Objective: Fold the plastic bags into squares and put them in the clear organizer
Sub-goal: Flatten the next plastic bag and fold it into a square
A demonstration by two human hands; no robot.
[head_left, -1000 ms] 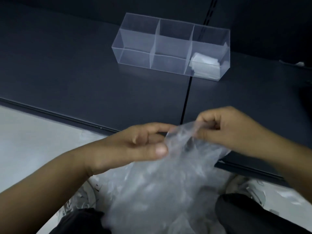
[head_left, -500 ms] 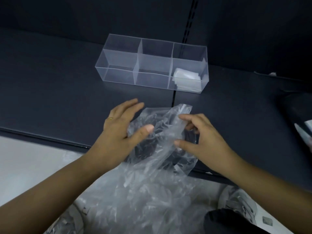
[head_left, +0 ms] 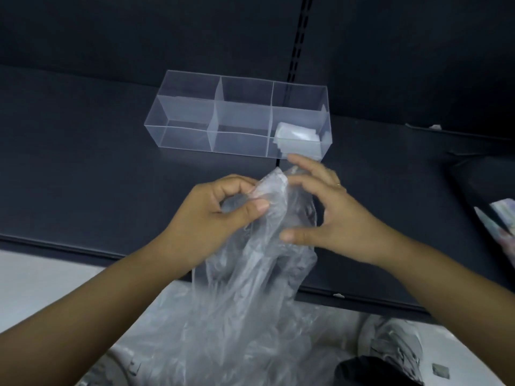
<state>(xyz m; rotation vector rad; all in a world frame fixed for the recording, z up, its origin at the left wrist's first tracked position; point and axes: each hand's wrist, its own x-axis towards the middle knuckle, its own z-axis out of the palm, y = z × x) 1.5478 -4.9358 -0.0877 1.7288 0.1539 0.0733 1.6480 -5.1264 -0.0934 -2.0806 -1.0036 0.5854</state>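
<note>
- A person's left hand (head_left: 223, 210) pinches the top edge of a crumpled clear plastic bag (head_left: 259, 274) between thumb and forefinger; the bag hangs down past the shelf's front edge
- The right hand (head_left: 328, 218), wearing a ring (head_left: 338, 185), spreads its fingers loosely beside the bag's right side; thumb tip against the film
- The clear organizer (head_left: 239, 121) stands farther back on the dark shelf (head_left: 83, 162); three compartments in a row
- Folded bags (head_left: 298, 137) lie in its right compartment; the other two look bare
- A pale shoe (head_left: 395, 344) shows at bottom right
</note>
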